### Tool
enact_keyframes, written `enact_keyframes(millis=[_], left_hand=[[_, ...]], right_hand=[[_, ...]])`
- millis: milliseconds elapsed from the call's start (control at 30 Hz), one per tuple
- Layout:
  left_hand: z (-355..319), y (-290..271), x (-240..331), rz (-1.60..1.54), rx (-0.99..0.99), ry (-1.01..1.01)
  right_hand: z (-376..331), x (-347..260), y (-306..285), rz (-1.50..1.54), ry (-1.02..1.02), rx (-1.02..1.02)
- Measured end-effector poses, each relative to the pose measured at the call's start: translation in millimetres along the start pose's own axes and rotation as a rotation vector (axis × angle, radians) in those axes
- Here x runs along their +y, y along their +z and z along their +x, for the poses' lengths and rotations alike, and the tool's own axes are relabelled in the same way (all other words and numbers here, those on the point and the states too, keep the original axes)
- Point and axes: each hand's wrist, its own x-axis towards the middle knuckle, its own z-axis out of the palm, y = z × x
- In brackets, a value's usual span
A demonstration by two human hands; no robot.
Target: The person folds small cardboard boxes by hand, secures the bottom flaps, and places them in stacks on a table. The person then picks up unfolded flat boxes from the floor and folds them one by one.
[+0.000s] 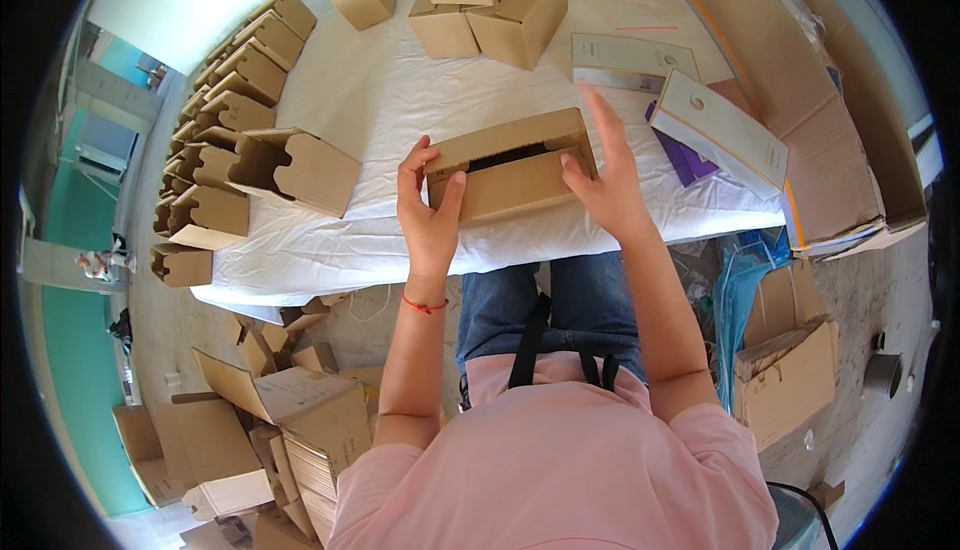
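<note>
A brown cardboard box (510, 190) lies near the front edge of the white-covered table (375, 100), with a dark narrow gap between its top flaps. My left hand (428, 210) grips the box's left end, thumb over the near flap and fingers bent around the corner. At the right end, my right hand (612, 180) rests its thumb against the box while its fingers stretch out, apart from the cardboard and slightly blurred. An open-topped carton (315, 175) sits left of my left hand. Beyond my right hand lie two slim white boxes, a nearer one (725, 135) and a farther one (630, 60).
Several open cartons (245, 75) line the table's left edge. Closed brown boxes (520, 20) are stacked at the back. A large open carton (835, 140) stands at the right, beside something purple (685, 162). Flattened cardboard (310, 400) is piled on the floor at left.
</note>
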Motion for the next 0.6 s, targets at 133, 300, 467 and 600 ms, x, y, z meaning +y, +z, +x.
enact_keyframes(millis=[133, 300, 467, 600], left_hand=[[-3, -2, 6, 0.196, -0.054, 0.084], [3, -10, 4, 0.209, -0.093, 0.076], [0, -1, 24, 0.137, 0.028, 0.007], [-2, -11, 13, 0.125, -0.016, -0.059]], right_hand=[[-2, 12, 2, -0.083, -0.152, -0.152], [5, 3, 0, -0.109, -0.107, -0.158], [23, -9, 2, -0.385, -0.223, -0.208], [25, -12, 15, -0.534, -0.266, -0.153]])
